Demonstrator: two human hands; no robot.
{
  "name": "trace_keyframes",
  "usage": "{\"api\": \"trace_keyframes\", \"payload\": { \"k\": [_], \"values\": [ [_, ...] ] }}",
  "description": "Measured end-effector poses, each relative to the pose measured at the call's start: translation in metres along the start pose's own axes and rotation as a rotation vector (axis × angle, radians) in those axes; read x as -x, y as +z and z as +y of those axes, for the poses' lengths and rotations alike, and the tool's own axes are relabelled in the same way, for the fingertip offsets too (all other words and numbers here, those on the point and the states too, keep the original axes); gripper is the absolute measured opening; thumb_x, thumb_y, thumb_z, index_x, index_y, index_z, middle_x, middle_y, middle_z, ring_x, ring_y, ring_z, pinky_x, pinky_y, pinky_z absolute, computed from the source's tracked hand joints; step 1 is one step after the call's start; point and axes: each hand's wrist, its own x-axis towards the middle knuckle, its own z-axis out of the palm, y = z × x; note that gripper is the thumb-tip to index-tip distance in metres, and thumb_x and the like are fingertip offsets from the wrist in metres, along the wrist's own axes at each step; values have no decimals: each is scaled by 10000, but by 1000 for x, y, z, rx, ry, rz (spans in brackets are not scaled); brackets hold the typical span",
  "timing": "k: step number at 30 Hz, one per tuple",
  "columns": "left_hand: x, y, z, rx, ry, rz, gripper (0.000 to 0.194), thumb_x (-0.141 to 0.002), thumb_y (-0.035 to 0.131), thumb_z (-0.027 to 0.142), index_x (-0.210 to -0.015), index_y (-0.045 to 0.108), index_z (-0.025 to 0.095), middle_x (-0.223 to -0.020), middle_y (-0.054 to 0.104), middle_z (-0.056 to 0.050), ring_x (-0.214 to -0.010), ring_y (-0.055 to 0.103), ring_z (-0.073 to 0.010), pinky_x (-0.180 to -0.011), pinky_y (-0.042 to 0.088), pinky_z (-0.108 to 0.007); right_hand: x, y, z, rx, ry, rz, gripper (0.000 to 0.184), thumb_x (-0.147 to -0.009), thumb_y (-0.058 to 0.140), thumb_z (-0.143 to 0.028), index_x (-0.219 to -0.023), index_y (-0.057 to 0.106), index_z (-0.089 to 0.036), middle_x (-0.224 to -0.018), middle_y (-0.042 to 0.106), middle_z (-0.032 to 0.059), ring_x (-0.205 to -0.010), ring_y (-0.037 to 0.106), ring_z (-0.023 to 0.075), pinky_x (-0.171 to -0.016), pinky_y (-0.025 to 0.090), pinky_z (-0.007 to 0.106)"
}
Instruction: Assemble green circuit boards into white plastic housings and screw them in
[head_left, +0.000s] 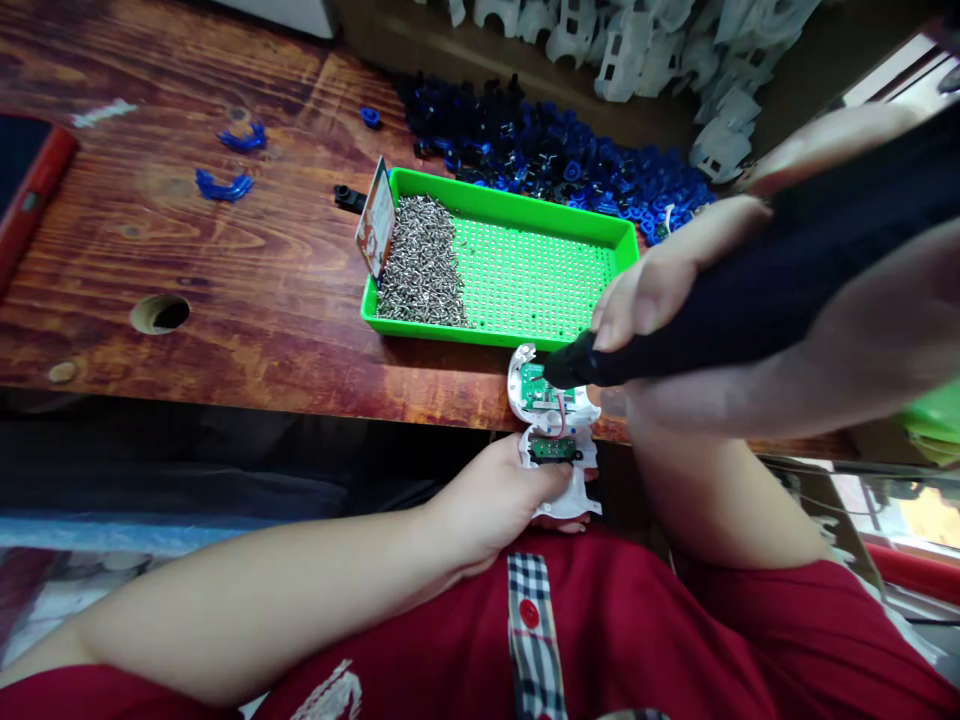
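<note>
My left hand is closed around a white plastic housing that carries small green circuit boards and a red wire, held at the table's near edge. My right hand grips a black electric screwdriver whose tip rests on the upper green board. Just behind the housing lies a green perforated tray with a heap of small silver screws filling its left part.
A pile of blue and black plastic parts lies behind the tray, with white housings heaped further back. Two loose blue pieces and a hole mark the wooden table. A red-edged object sits at the far left.
</note>
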Motion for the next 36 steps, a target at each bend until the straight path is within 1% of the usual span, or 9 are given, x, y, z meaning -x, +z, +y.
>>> {"api": "trace_keyframes", "payload": {
  "k": [3,5,8,11,16,20,25,29,36],
  "values": [
    [1,0,-1,-6,13,-7,127,-757,578,122,-859,636,73,-603,665,-48,-521,603,-116,-558,493,-231,0,3,10,172,-18,47,261,-843,516,-439,-760,526,-191,-478,467,-56,-390,446,54,-379,354,201],
    [1,0,-1,-15,16,-19,119,-762,569,111,-858,626,70,-590,663,-46,-509,598,-110,-555,490,-223,-1,1,15,228,-49,47,291,-830,542,-473,-814,503,-185,-456,449,-63,-388,463,88,-369,350,235],
    [1,1,0,-17,12,-29,120,-769,556,100,-868,617,69,-590,667,-47,-503,599,-107,-555,491,-219,-2,-1,17,237,-68,26,441,-795,500,-624,-827,468,-186,-445,437,-56,-378,477,124,-331,295,263],
    [1,1,1,-22,15,-30,120,-776,549,95,-876,610,70,-575,665,-44,-495,596,-105,-540,484,-208,-3,2,13,267,-19,55,549,-770,381,-746,-797,444,-201,-429,417,-62,-345,447,118,-315,256,268],
    [0,0,1,-20,5,-28,117,-779,551,99,-872,616,67,-587,667,-42,-504,602,-103,-545,488,-208,-3,8,8,316,27,95,517,-775,390,-736,-760,425,-220,-414,405,-72,-352,450,115,-316,244,267],
    [1,-1,1,-17,0,-32,112,-776,556,101,-859,622,66,-594,663,-41,-515,605,-108,-552,493,-216,-3,6,11,296,22,120,547,-801,303,-744,-779,442,-215,-425,402,-68,-357,452,107,-334,287,267],
    [1,-1,1,-14,-7,-20,119,-768,571,114,-861,636,79,-621,657,-34,-540,604,-114,-576,508,-244,-4,1,13,333,-5,85,590,-799,236,-764,-769,432,-209,-408,399,-61,-369,478,131,-332,336,280],
    [1,-1,0,-18,0,-24,112,-762,578,126,-846,640,83,-613,656,-37,-535,601,-122,-575,504,-254,-2,3,14,313,-13,105,608,-808,204,-759,-789,444,-201,-437,398,-52,-391,480,116,-341,319,262],
    [1,-1,1,-30,7,-22,95,-764,568,108,-834,629,86,-614,652,-31,-536,594,-112,-573,499,-241,-2,4,15,319,8,136,562,-805,278,-750,-786,423,-208,-430,400,-63,-358,455,106,-320,284,243]
  ]
}}
